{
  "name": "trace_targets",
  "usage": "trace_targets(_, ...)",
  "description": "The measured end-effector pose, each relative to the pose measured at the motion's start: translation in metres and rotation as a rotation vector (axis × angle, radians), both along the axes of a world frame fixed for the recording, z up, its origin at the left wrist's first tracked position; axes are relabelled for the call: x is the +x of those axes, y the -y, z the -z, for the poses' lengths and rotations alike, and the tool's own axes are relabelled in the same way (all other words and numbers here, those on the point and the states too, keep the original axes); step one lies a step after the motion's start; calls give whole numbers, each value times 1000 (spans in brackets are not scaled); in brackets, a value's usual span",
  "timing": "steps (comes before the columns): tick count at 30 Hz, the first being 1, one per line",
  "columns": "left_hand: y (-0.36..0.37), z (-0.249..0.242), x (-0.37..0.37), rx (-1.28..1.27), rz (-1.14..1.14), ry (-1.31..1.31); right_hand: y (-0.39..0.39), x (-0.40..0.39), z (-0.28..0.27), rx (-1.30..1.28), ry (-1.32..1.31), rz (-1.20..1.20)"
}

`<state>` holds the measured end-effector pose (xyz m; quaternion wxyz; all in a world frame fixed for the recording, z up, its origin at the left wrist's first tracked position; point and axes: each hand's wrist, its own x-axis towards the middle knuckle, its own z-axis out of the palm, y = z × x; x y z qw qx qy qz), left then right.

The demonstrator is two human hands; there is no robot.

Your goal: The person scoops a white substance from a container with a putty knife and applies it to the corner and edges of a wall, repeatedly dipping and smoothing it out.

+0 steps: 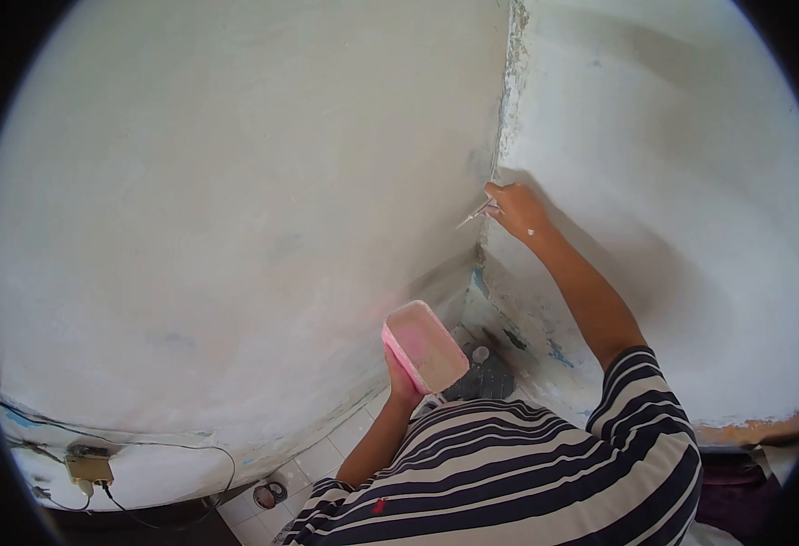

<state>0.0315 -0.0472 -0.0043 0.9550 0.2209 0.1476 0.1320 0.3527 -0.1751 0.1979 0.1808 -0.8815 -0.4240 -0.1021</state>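
My right hand (511, 211) is closed around a thin putty knife (472, 217), seen almost edge-on and smeared with white. It is up at the corner where the two walls meet, and a white dab sits on the wrist. Lower down, my left hand (402, 375) grips a pink plastic tub (398, 350) from its side and underneath. The tub is tilted so that its inside faces me, coated with whitish paste. Rough, chipped plaster (511, 82) runs up the corner above my right hand.
The left wall (217, 164) and right wall (691, 164) are patchy white. A socket box (90, 469) with loose cables hangs low on the left. A small round container (270, 494) stands on the tiled floor (319, 460). A dark grey object (486, 375) is in the corner below.
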Motion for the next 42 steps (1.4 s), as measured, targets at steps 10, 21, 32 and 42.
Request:
trace_targets(10,-1,-7,-6,-29,58,-9,1,40,-121,351,504,-162)
trace_targets(21,-3,3,-3,7,11,-26,39,-6,-193,492,650,-85)
trace_targets(32,-3,1,-9,-25,79,-21,90,-59,-44,534,110,83)
trace_targets(42,0,-20,12,15,43,-51,83,-112,23,1026,-810,-94)
